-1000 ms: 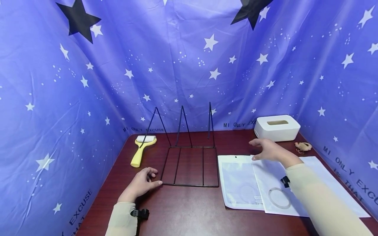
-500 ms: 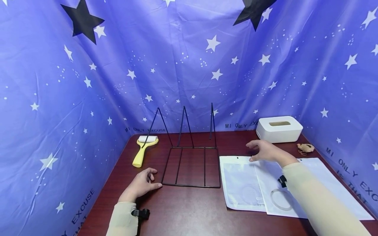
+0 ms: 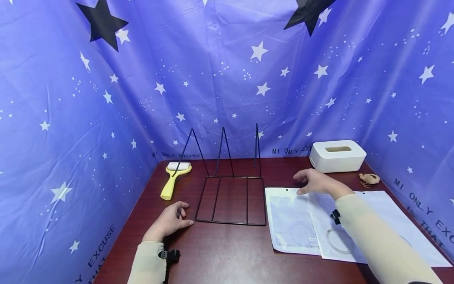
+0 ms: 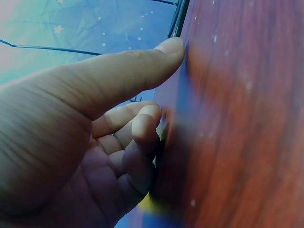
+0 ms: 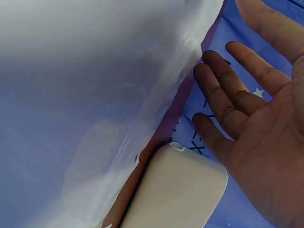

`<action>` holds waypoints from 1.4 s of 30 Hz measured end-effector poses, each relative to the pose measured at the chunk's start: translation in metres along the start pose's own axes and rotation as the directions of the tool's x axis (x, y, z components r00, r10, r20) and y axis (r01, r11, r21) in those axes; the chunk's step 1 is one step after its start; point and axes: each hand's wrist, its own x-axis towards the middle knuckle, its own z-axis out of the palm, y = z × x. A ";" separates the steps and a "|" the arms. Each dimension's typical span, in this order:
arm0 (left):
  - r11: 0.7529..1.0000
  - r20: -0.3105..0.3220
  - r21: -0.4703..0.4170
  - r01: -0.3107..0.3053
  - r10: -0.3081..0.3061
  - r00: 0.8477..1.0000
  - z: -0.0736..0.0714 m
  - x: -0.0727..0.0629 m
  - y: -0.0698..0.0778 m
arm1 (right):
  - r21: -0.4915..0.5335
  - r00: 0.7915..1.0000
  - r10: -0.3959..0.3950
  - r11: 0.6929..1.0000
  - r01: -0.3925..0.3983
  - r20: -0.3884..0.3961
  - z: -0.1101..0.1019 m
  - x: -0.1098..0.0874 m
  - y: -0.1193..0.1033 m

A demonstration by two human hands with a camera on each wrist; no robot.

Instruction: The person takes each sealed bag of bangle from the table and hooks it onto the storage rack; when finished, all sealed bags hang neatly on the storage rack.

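My left hand (image 3: pixel 168 221) rests on the table by the front left corner of a black wire rack (image 3: pixel 230 223). Its thumb (image 4: pixel 161 54) points at that corner, and the other fingers curve loosely with nothing in them. Over the top edges of the flat white plastic pouches hovers my right hand (image 3: pixel 320 184), its relaxed fingers spread and holding nothing. A pouch with a clear window (image 3: pixel 289 225) lies right of the rack, overlapped by a pouch with a ring print (image 3: pixel 319 213). The right wrist view shows a shiny pouch (image 5: pixel 95 118) beside the bare palm.
A yellow-handled lint roller (image 3: pixel 170 187) lies behind the left hand, partly behind the rack's left upright. At the back right stands a white tissue box (image 3: pixel 338 157), with a small beige trinket (image 3: pixel 369 179) beside it. Blue star-printed cloth (image 3: pixel 227 79) walls in the table.
The head view shifts slightly. My right hand drifts a little left over the pouches' top edges. The left thumb moves slightly away from the rack's corner.
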 end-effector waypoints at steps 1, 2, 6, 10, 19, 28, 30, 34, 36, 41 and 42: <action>1.000 -0.003 -0.002 0.004 -0.004 1.000 0.000 0.000 0.000 | -0.006 1.000 0.005 1.000 -0.005 0.003 0.001 0.001 0.000; 1.000 -0.004 0.000 0.010 -0.010 1.000 0.000 0.000 0.000 | -0.014 1.000 0.012 1.000 -0.011 0.004 0.002 0.002 0.000; 1.000 -0.011 0.006 -0.010 0.010 1.000 0.002 0.001 0.000 | -0.047 1.000 0.025 0.999 -0.024 0.010 0.006 0.004 0.001; 1.000 -0.008 0.008 -0.030 0.030 1.000 0.005 0.001 0.001 | -0.056 1.000 0.018 0.998 -0.018 0.006 0.008 0.004 0.001; 0.999 -0.018 0.035 -0.012 0.012 1.000 0.009 0.003 0.004 | 0.003 1.000 0.002 1.000 -0.002 0.010 0.011 0.006 0.002; 0.998 -0.014 0.047 -0.033 0.033 0.999 0.011 0.004 0.005 | -0.006 0.999 0.040 0.999 -0.040 0.034 0.014 0.006 0.004; 0.998 -0.009 0.051 -0.040 0.041 0.999 0.011 0.005 0.004 | -0.007 0.999 0.038 0.999 -0.037 0.035 0.014 0.005 0.004; 0.997 -0.002 0.050 -0.053 0.053 0.999 0.012 0.004 0.003 | -0.014 0.999 0.037 0.999 -0.036 0.037 0.016 0.005 0.003; 0.997 -0.001 0.046 -0.062 0.062 0.998 0.012 0.005 0.003 | -0.027 0.999 0.023 0.999 -0.023 0.034 0.016 0.006 0.003; 0.996 0.005 0.039 -0.086 0.086 0.996 0.012 0.004 0.001 | -0.035 1.000 0.012 0.999 -0.011 0.019 0.017 0.008 0.002; 0.995 0.007 0.038 -0.088 0.088 0.996 0.012 0.004 0.000 | -0.031 1.000 0.016 0.999 -0.015 0.015 0.018 0.009 0.002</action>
